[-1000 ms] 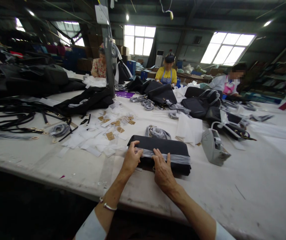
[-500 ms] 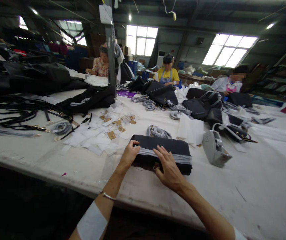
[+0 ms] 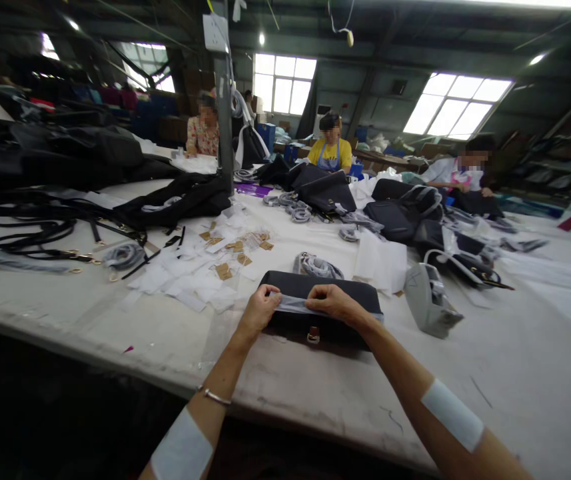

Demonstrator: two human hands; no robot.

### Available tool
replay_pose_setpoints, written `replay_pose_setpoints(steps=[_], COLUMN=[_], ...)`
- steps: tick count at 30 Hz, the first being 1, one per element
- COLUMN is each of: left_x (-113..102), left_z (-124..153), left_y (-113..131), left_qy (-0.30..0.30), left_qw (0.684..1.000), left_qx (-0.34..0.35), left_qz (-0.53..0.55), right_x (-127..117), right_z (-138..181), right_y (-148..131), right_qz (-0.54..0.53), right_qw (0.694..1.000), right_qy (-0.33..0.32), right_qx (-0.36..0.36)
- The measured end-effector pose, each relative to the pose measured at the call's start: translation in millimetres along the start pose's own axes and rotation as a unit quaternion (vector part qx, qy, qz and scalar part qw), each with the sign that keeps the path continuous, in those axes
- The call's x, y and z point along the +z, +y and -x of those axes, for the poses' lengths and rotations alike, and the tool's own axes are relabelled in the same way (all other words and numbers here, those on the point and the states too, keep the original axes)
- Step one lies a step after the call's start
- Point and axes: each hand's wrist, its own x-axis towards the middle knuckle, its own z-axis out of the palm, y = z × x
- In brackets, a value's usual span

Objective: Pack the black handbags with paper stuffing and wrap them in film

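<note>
A black handbag [image 3: 325, 283] lies on the white table in front of me, with a small metal clasp [image 3: 314, 335] on its near side. Along the bag runs a strip wrapped in translucent plastic film [image 3: 292, 305], perhaps a handle. At the bag's left end, my left hand [image 3: 258, 310] pinches the strip's end. My right hand [image 3: 335, 303] is closed, thumb and fingers pinching the strip near its middle. Just behind the bag rests a coiled strap in clear wrap [image 3: 318, 265].
Right of the bag stands a grey tape dispenser [image 3: 430, 300]. White paper slips [image 3: 175, 277] and brown tags [image 3: 224, 271] are scattered at left, near black straps [image 3: 30, 233]. Black bags [image 3: 325, 190] are piled farther back. Co-workers sit across the table, one in a yellow shirt [image 3: 332, 153].
My right hand has gone from lying spread over the bag to pinching the strip, uncovering the clasp. My left hand stays at the strip's left end.
</note>
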Motion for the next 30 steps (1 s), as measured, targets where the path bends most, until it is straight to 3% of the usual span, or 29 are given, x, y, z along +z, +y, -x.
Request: replay_pose_setpoints(steps=[6, 9, 12, 17, 21, 25, 27, 30], left_x=[3.3, 3.5, 2.7, 0.2, -0.2, 1.1, 1.4, 0.7], left_z=[7.0, 8.1, 6.4, -0.2, -2.7, -1.0, -0.3, -0.4], left_y=[16.7, 22.8, 24.9, 19.1, 14.3, 13.1, 13.6, 15.5], left_qy=[-0.052, -0.043, -0.02, -0.045, -0.048, -0.049, -0.053, -0.063], left_qw=[0.998, 0.993, 0.984, 0.984, 0.985, 0.985, 0.984, 0.981], left_qx=[-0.033, -0.017, 0.001, -0.062, -0.078, -0.083, -0.086, -0.092], left_qz=[-0.02, -0.105, -0.179, -0.158, -0.146, -0.145, -0.148, -0.159], right_x=[5.0, 5.2, 1.5, -6.6, -4.8, 1.6, 2.7, -0.8], right_z=[-6.3, -12.1, -18.7, -21.5, -11.5, 1.4, 4.8, 3.0], right_y=[9.1, 14.3, 19.8, 22.5, 15.8, 9.5, 7.7, 5.5], right_qz=[0.001, 0.023, 0.034, 0.042, 0.08, 0.197, 0.23, 0.188], right_qw=[1.0, 0.999, 0.999, 0.999, 0.992, 0.962, 0.958, 0.979], right_qy=[0.026, 0.04, 0.022, -0.005, 0.057, 0.121, 0.117, 0.05], right_qx=[-0.012, -0.022, -0.024, -0.027, -0.076, -0.143, -0.129, -0.061])
